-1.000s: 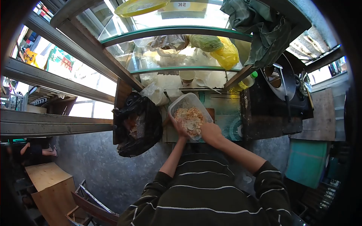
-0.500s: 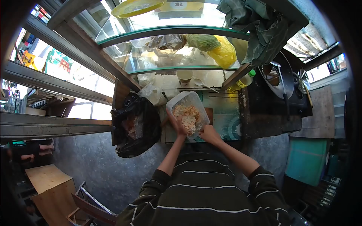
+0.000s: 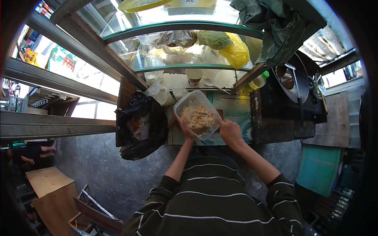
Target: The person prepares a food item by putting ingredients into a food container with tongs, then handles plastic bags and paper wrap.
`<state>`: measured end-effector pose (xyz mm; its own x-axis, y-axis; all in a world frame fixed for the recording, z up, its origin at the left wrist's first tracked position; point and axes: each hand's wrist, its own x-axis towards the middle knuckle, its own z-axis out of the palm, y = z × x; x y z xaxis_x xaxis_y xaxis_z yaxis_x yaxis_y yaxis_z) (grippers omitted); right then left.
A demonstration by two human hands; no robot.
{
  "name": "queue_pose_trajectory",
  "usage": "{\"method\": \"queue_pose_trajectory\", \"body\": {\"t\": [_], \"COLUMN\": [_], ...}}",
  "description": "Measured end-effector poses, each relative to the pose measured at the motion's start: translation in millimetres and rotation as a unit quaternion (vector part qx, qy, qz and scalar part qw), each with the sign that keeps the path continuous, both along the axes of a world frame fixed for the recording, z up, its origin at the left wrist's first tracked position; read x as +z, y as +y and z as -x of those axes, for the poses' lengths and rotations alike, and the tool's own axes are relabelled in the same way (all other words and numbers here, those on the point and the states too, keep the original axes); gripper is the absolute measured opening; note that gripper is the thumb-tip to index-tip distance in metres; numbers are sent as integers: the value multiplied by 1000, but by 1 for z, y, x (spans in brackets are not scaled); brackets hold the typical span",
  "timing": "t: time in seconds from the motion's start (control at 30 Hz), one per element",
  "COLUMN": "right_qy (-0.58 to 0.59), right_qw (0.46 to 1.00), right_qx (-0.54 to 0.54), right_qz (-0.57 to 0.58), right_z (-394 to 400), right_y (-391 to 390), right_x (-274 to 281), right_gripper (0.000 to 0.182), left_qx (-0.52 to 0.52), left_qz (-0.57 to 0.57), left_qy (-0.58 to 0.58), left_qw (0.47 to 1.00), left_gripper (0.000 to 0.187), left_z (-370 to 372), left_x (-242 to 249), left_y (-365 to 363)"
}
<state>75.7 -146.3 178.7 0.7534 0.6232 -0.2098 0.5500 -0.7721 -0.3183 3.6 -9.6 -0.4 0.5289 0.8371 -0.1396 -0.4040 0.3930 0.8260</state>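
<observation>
Two hands, the left hand (image 3: 187, 129) and the right hand (image 3: 231, 133), are at the tub (image 3: 189, 101), by the counter's (image 3: 237, 111) near edge. The left is half-curled, holding the tub's left side; the right is closed down at the right rim, on what I cannot tell. Mix (image 3: 198, 117) could spill over the near side if the tub tips bodyward. A hard push from the right could slip it from the left palm, toward the bag (image 3: 157, 133).
</observation>
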Motion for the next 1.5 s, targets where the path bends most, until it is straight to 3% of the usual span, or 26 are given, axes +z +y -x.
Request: {"method": "queue_pose_trajectory", "body": {"t": [0.17, 0.23, 0.43, 0.57, 0.63, 0.8, 0.97, 1.07, 1.17, 1.23, 1.37, 1.5], "right_qy": [46, 47, 61, 62, 17, -45, -18, 51, 81, 47, 60, 89], "right_qw": [998, 986, 971, 977, 976, 971, 985, 991, 982, 990, 994, 991], "right_qx": [27, 90, 59, 56, 85, 118, 112, 69, 106, 71, 50, 61], "right_qz": [43, 130, 226, 198, 198, 205, 131, 105, 135, 117, 82, 83], "right_z": [-2, 1, 31, 13, 6, 13, 30, 15, 9, -6, -11, 29], "right_y": [1, 5, 49, 45, 45, 38, 42, 24, 21, 30, 62, 62], "right_x": [12, 6, -57, -35, -10, -38, -58, -34, 2, 15, 2, -43], "right_gripper": [20, 18, 16, 14, 14, 13, 13, 15, 16, 16, 17, 18], "left_qx": [5, 4, 19, -11, 2, 16, 59, 34, 34, 24, 53, 0], "left_qz": [25, 25, 20, 100, 67, 11, 85, -6, 26, 23, -20, -27], "left_qy": [-10, 1, 41, -66, -34, 12, -6, -4, -7, -5, 6, 3], "left_qw": [1000, 1000, 999, 993, 997, 1000, 995, 999, 999, 999, 998, 1000], "left_gripper": [42, 42, 41, 42, 43, 45, 43, 43, 43, 43, 41, 57], "left_z": [2, 3, 2, -6, -8, -8, 0, -1, 1, 2, -5, 5], "left_x": [-19, -16, -48, -29, -29, -32, -69, -41, -33, -29, 8, -41], "left_y": [-1, -3, -2, 1, 1, -3, 0, -2, -2, -1, -6, -1]}}
